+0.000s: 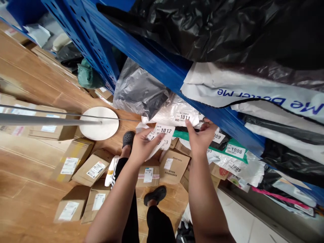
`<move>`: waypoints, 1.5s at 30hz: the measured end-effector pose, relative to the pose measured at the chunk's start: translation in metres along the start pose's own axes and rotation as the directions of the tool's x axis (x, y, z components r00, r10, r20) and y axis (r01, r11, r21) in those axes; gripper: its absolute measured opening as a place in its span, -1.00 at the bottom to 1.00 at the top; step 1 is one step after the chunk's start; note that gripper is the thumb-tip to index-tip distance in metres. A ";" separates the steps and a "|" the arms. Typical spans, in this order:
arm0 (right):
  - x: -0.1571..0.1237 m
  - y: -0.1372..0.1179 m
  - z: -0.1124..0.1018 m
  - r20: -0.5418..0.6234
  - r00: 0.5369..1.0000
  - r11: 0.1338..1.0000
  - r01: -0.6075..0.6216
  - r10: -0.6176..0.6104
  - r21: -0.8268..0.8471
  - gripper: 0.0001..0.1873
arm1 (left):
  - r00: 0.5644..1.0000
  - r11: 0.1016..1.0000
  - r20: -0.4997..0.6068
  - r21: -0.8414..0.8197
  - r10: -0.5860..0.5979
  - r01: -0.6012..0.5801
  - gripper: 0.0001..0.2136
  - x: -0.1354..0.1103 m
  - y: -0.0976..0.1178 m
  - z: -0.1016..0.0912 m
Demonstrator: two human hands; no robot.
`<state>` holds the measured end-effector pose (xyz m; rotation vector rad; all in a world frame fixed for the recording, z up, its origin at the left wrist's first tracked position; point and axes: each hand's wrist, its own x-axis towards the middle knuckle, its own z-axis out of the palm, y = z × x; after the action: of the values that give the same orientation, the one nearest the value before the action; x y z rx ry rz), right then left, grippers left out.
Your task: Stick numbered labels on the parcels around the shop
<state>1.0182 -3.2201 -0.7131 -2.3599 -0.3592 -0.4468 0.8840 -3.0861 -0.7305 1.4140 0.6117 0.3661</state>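
At upper right, a black bag (pixel 227 33) lies over the blue shelf beam (pixel 162 67). Mid-frame, the left hand (pixel 144 145) pinches a label strip (pixel 165 130); to its right, the right hand (pixel 201 136) sets its thumb against the 1011 label (pixel 182 116) on a white bag (pixel 174 104), its grip unclear. Beyond, cartons (pixel 72 197) sit on the floor (pixel 22 202), lower left.
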 end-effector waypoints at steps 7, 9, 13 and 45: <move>-0.004 -0.048 0.008 0.313 0.734 0.792 0.599 -0.603 0.120 -0.70 | 0.881 0.743 0.083 0.505 0.465 -0.440 -0.78 0.054 0.010 -0.042; 0.011 -0.059 0.023 0.435 0.636 0.753 0.633 -0.637 0.177 -0.58 | 0.808 0.650 0.150 0.518 0.570 -0.555 -0.77 0.066 0.018 -0.058; 0.037 -0.059 0.045 0.507 0.556 0.729 0.640 -0.658 0.243 -0.69 | 0.749 0.596 0.271 0.470 0.604 -0.651 -0.80 0.077 0.031 -0.080; 0.008 -0.082 0.049 0.454 0.807 0.897 0.199 -0.378 0.395 -0.81 | 0.995 0.984 0.051 0.158 0.081 -0.088 -0.79 0.073 -0.006 -0.044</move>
<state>1.0056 -3.1267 -0.6963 -2.0590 -0.9879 0.1352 0.9148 -3.0096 -0.7515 1.6015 0.5559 0.3579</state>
